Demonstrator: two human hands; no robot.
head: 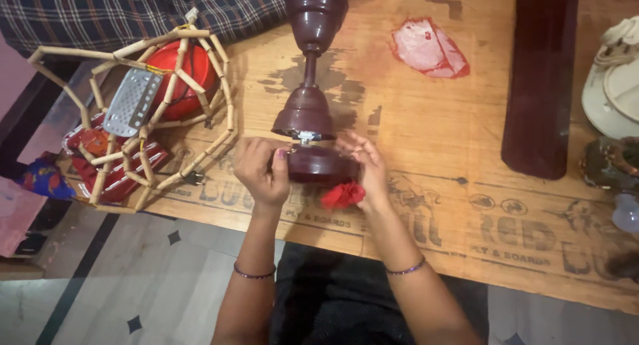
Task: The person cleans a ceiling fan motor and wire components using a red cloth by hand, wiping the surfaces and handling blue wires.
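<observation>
Plywood table (pixel 426 119); maroon fan cup (pixel 319 165) between hands, left hand (pixel 261 172) gripping it, right hand (pixel 366 165) clutching red cloth (pixel 343 194).

Fan rod assembly (pixel 307 85) on the table (pixel 432 205), cane frame (pixel 140 112) left, fan blade (pixel 539 79) right

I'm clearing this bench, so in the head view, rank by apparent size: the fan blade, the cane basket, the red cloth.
1. Cane basket, though nearer the edge, unsure against the blade.
2. Fan blade.
3. Red cloth, plainly smallest, at the right hand.
</observation>
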